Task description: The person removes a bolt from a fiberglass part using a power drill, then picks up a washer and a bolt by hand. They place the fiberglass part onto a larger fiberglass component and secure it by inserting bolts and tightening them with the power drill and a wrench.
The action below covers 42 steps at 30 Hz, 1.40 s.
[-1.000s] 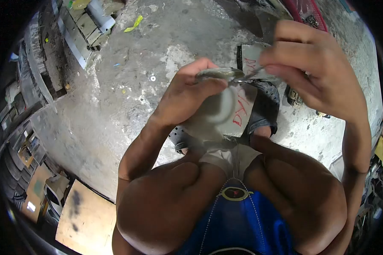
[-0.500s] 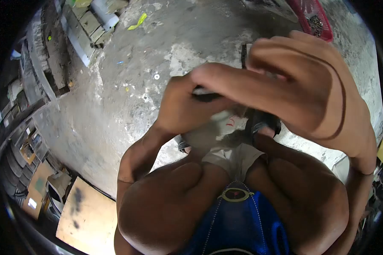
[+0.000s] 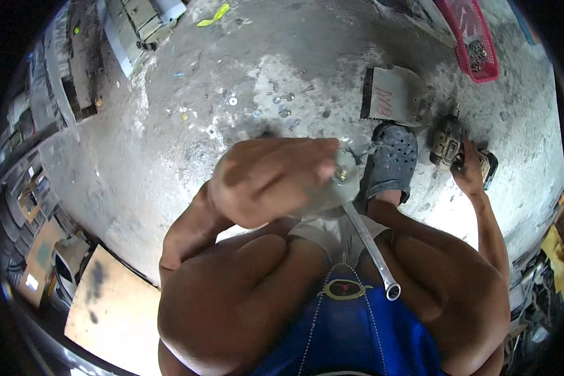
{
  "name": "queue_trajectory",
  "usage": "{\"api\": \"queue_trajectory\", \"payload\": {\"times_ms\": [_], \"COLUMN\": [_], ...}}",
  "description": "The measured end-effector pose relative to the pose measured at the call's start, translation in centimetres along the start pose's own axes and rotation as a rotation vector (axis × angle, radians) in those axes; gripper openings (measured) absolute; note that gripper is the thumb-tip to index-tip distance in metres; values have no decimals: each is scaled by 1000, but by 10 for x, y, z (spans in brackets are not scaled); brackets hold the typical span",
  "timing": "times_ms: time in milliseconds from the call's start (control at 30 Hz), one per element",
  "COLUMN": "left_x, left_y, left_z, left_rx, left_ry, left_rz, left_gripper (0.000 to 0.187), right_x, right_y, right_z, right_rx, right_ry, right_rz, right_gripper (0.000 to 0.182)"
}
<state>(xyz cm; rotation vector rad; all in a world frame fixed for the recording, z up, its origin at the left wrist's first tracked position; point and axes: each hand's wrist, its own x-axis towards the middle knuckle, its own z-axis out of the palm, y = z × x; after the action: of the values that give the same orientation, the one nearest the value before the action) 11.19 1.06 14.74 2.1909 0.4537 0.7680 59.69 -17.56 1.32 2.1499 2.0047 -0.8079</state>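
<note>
My left hand (image 3: 269, 182), blurred by motion, is closed around a pale grey flat piece (image 3: 339, 191) above my lap. A brass-coloured bolt or nut (image 3: 341, 172) shows on that piece near my fingertips. From beneath it a combination wrench (image 3: 371, 244) slants down over my thigh, its ring end free; whether my fingers also grip the wrench is hidden. Out to the right, my right hand (image 3: 471, 168) is closed on the handle of a cordless drill (image 3: 448, 141) that lies on the floor with its bit pointing away from me.
Several loose bolts, nuts and a washer (image 3: 233, 101) lie scattered on the concrete floor (image 3: 169, 156). A marked metal plate (image 3: 391, 97) rests beyond my shod foot (image 3: 395, 156). A pink basket (image 3: 482, 69) with small hardware stands at upper right. A wooden board (image 3: 116, 307) lies at lower left.
My hands were together in front of me; the right has moved away to the drill on the floor. The left has come slightly lower, and the wrench is now visible.
</note>
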Motion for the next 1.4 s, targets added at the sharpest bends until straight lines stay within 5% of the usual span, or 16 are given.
{"api": "queue_trajectory", "payload": {"times_ms": [200, 267, 333, 500, 1400], "left_x": [-2, -7, -6, -10, -23], "left_y": [8, 7, 6, 9, 29], "left_z": [9, 11, 16, 21, 25], "left_rx": [39, 54, 60, 126, 171], "left_ry": [-24, -116, -125, -94, 2], "left_rz": [87, 162, 201, 249, 265], "left_gripper": [9, 12, 12, 10, 22], "right_x": [-10, -24, -45, -25, 31], "right_y": [-53, -58, -18, -70, -175], "right_z": [-118, -147, -170, -196, -164], "right_rx": [816, 559, 436, 426, 461], "right_ry": [-343, -350, -619, -792, -880], "right_rz": [305, 214, 6, -56, -271], "right_gripper": [33, 33, 43, 46, 62]}}
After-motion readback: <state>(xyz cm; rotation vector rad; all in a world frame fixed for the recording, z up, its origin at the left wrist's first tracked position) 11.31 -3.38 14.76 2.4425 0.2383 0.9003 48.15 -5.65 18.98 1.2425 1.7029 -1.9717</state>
